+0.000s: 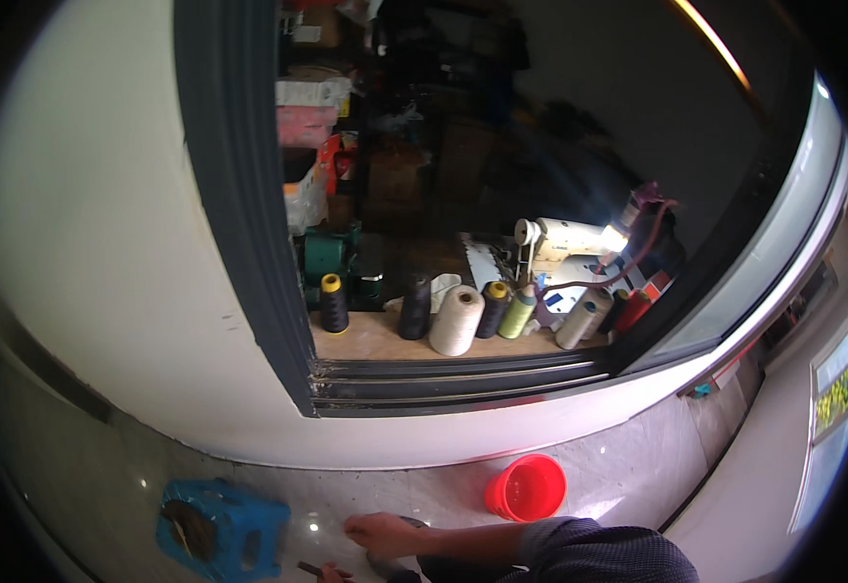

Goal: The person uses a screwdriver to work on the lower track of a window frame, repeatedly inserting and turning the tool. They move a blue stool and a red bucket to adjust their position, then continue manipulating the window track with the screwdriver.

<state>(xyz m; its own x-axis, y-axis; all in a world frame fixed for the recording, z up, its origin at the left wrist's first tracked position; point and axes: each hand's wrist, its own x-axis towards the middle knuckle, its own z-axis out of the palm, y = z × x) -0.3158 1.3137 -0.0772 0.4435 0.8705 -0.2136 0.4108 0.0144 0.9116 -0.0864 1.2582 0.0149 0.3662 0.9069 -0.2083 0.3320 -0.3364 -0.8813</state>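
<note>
My right arm, in a dark checked sleeve, reaches in from the lower right. My right hand [377,533] is closed, its fingers curled; what they hold, if anything, is hidden. Just below it, at the bottom edge, my left hand [331,574] shows only in part. Its fingers are closed around a thin dark strip-like piece [308,567], too small to name. A blue plastic stool [254,520] with a round brown patch on its seat stands to the left of both hands. To their right, on the grey floor, is a red bucket [552,486].
Above the floor rises a white wall [113,194] with a dark-framed window [249,272]. Thread cones, including a large white cone [456,321], line the wooden sill [371,335]. Behind them are a lit sewing machine [565,241] and stacked boxes [305,121].
</note>
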